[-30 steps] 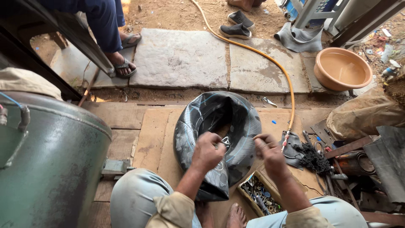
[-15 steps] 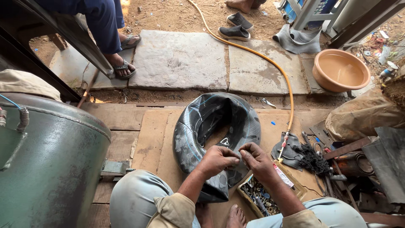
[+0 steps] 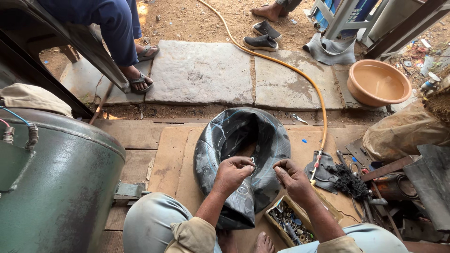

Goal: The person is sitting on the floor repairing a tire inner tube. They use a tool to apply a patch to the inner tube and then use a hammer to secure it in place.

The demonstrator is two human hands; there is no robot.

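Two hands work over a black inner tube [image 3: 243,154] that lies on a sheet of cardboard [image 3: 176,161] on the wooden floor, right between our knees where both hands reach it easily. Our left hand [image 3: 233,174] pinches the tube at its valve spot, fingers closed on the rubber to steady it. Our right hand [image 3: 293,178] hovers just at three o'clock of the left, fingertips pinched together, perhaps on some tiny part; we cannot tell what. At five o'clock of the tube sits a small tray of parts [image 3: 293,225], near the right hand. A yellow hose [image 3: 300,75] runs in from twelve o'clock, its end lying at three o'clock beside the tube. At one o'clock, well apart, stands a basin of water [image 3: 377,82].
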